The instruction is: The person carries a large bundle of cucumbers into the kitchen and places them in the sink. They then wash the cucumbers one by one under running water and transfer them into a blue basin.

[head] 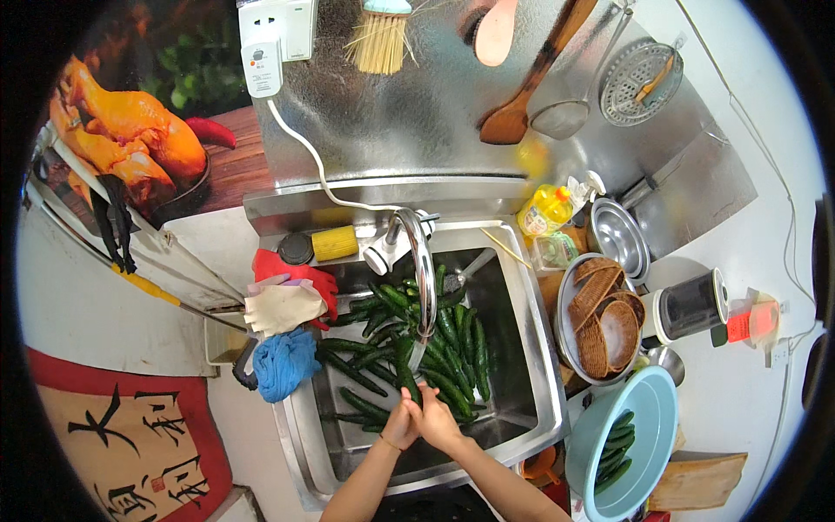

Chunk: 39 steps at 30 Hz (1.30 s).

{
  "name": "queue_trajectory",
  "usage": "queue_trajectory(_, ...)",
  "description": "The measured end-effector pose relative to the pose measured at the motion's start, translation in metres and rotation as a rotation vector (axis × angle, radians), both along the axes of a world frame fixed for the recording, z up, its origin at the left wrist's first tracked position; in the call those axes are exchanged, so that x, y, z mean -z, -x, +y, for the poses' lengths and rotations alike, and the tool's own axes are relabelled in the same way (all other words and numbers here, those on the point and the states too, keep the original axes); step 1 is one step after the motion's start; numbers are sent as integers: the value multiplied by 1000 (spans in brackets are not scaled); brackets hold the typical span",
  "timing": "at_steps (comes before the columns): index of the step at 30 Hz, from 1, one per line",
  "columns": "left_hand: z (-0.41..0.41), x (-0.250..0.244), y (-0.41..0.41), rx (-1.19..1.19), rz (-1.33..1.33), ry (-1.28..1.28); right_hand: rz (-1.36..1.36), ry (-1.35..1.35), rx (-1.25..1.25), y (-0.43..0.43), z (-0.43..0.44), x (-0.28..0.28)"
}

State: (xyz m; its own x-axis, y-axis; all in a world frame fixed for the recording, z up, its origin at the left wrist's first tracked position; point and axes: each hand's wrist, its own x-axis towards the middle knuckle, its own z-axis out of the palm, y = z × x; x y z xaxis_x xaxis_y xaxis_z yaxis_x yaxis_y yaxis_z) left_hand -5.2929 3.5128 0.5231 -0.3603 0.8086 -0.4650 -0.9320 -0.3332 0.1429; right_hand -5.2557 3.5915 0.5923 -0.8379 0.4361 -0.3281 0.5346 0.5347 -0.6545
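My left hand [400, 424] and my right hand [436, 419] meet under the chrome faucet [425, 280], near the front of the stainless steel sink [545, 365]. Between them they grip the lower end of a dark green cucumber [405, 363], which points away from me. Water [418, 352] runs from the spout beside it. Many more cucumbers [479, 346] lie in the basin around and beyond my hands. At the right, a light blue plastic basin [642, 434] holds several cucumbers [613, 453]. My fingers partly hide the cucumber's near end.
Red rubber gloves [280, 264] and a blue cloth [286, 364] lie on the sink's left rim. Right of the sink stand a yellow detergent bottle [546, 210], a metal bowl [564, 320] with wicker baskets [597, 339], and steel bowls [616, 231]. Utensils, including a wooden spatula [509, 121], hang behind.
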Motion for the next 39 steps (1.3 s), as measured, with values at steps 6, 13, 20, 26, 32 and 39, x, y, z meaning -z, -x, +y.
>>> queue_trajectory(6, 47, 12, 100, -99, 346, 449, -72, -301, -309, -11, 13, -50)
queue_trajectory(13, 64, 102, 120, -162, 709, 775, -36, -420, -431, -29, 16, -60)
queue_trajectory(20, 55, 40, 136, 176, -29, 305, 66, -22, -85, -67, 30, -54)
queue_trajectory(26, 56, 73, 112, -90, -166, 350, 206, 580, 559, -138, 43, -92)
queue_trajectory(32, 6, 140, 44, 982, 1175, 1261, 602, -26, 1239, -241, 67, -129)
queue_trajectory(39, -38, 122, 9, 1688, 1810, 1015, 3, -819, 702, -282, 109, -122)
